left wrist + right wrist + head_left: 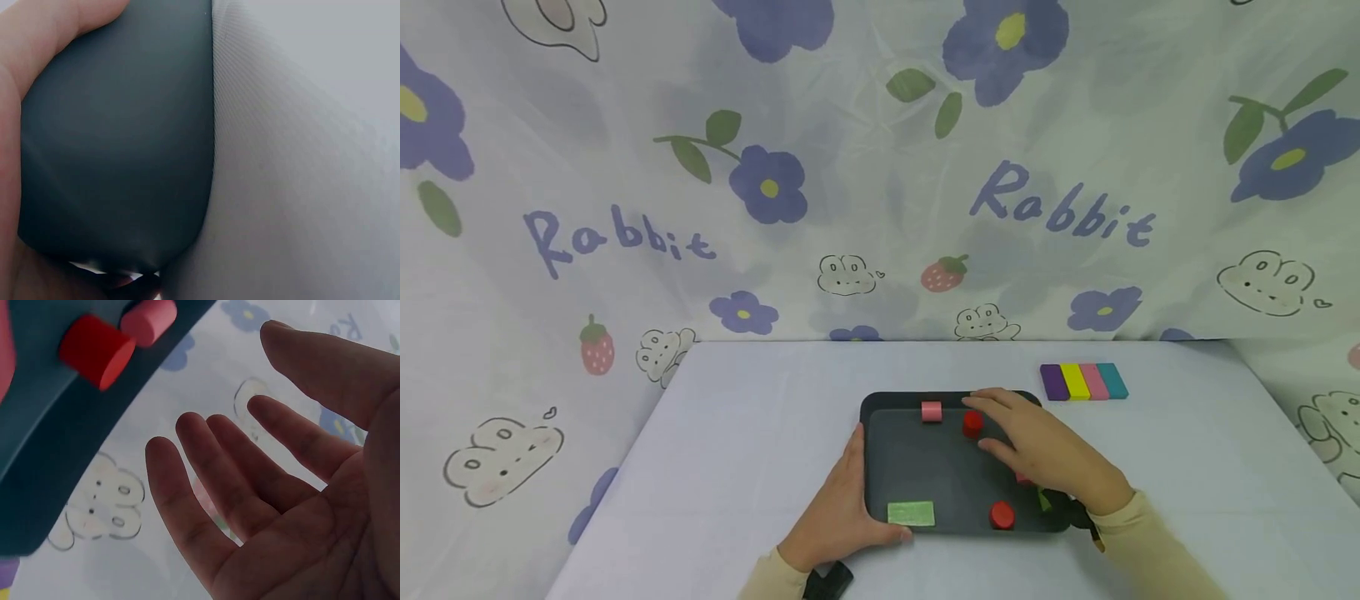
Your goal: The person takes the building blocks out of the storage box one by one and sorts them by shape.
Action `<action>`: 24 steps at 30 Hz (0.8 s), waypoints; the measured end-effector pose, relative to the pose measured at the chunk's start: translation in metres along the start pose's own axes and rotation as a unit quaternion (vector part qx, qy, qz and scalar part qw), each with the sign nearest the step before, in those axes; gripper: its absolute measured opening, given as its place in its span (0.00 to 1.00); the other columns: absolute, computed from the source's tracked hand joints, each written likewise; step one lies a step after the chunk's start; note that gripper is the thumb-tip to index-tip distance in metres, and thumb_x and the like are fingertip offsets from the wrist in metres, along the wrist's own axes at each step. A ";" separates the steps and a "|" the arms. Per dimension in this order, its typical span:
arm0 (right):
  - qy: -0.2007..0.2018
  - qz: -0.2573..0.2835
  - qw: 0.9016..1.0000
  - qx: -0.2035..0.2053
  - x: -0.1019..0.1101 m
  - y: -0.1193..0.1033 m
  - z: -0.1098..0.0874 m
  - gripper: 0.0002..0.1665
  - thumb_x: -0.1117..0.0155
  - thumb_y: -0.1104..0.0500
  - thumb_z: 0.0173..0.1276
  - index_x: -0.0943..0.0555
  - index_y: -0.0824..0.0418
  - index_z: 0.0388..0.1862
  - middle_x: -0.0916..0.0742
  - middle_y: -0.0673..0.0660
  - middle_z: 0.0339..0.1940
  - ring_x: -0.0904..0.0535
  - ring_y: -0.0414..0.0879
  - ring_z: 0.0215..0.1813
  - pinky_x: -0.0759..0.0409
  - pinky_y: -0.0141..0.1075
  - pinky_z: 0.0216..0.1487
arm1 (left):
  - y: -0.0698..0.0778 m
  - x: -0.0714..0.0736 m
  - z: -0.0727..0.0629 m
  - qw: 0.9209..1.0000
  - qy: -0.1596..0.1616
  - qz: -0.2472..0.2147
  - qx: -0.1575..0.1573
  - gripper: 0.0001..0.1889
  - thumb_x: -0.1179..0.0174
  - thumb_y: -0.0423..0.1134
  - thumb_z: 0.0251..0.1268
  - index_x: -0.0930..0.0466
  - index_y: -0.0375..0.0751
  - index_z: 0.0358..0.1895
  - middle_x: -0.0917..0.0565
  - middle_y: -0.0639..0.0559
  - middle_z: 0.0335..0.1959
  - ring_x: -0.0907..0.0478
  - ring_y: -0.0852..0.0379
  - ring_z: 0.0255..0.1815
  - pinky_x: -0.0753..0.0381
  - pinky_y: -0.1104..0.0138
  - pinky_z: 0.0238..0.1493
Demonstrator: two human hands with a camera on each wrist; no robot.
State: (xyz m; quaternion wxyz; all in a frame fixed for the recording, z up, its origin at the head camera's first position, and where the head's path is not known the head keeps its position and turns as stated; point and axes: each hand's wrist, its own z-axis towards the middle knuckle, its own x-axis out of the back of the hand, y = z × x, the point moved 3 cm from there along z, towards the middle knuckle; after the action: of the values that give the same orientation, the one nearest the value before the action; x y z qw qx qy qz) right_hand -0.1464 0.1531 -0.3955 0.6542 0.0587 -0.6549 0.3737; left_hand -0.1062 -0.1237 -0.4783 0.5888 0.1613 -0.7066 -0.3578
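Note:
A dark grey tray point(940, 467) lies on the white table. My left hand point(842, 508) grips its near left corner, fingers along the left side and thumb at the front edge. The tray's dark outer wall point(125, 137) fills much of the left wrist view. My right hand point(1052, 446) hovers over the tray's right side, fingers spread and holding nothing. In the tray are a pink cylinder point(932, 412), a red cylinder point(973, 423), another red cylinder point(1002, 515) and a light green rectangular block point(911, 513). A pink piece point(1023, 478) and a green piece point(1044, 500) are partly hidden by my right hand.
Behind the tray to the right, purple, yellow, pink and teal bars point(1084, 382) lie side by side on the table point(737, 433). A printed curtain point(865, 208) with flowers and rabbits hangs along the table's back edge.

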 end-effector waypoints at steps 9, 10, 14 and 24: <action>-0.030 -0.019 0.998 0.046 -0.019 -0.028 0.006 0.34 0.27 0.56 0.67 0.25 0.60 0.70 0.21 0.57 0.65 0.22 0.51 0.63 0.22 0.48 0.61 | 0.001 0.002 0.001 1.000 -0.005 -0.005 0.002 0.80 0.24 0.72 0.35 0.72 0.36 0.81 0.60 0.42 0.83 0.56 0.44 0.81 0.43 0.45 0.74; -0.033 -0.021 0.998 0.049 -0.021 -0.031 0.007 0.33 0.27 0.56 0.67 0.25 0.60 0.69 0.21 0.57 0.65 0.22 0.50 0.63 0.22 0.47 0.61 | 0.001 0.001 0.001 1.000 -0.007 -0.007 0.003 0.80 0.24 0.72 0.35 0.72 0.36 0.81 0.60 0.42 0.83 0.56 0.45 0.81 0.43 0.45 0.74; -0.051 -0.027 0.997 0.060 -0.027 -0.043 0.009 0.33 0.28 0.55 0.67 0.25 0.60 0.69 0.20 0.56 0.64 0.22 0.49 0.63 0.22 0.46 0.61 | 0.002 0.002 0.002 1.000 -0.009 -0.011 0.001 0.81 0.24 0.72 0.35 0.73 0.37 0.81 0.61 0.43 0.83 0.57 0.46 0.81 0.43 0.46 0.74; -0.122 -0.032 0.990 0.060 -0.049 -0.062 0.015 0.32 0.27 0.55 0.66 0.23 0.53 0.69 0.18 0.51 0.61 0.21 0.45 0.61 0.21 0.42 0.60 | 0.000 0.002 0.002 1.000 -0.012 -0.019 -0.005 0.80 0.24 0.71 0.36 0.73 0.35 0.81 0.61 0.40 0.83 0.56 0.42 0.81 0.43 0.44 0.74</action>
State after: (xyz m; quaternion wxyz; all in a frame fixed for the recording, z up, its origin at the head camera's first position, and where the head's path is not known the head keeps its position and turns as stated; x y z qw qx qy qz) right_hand -0.1169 0.0796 -0.4122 0.5766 0.1638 -0.7037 0.3815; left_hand -0.1082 -0.1244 -0.4771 0.5744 0.1670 -0.7085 -0.3744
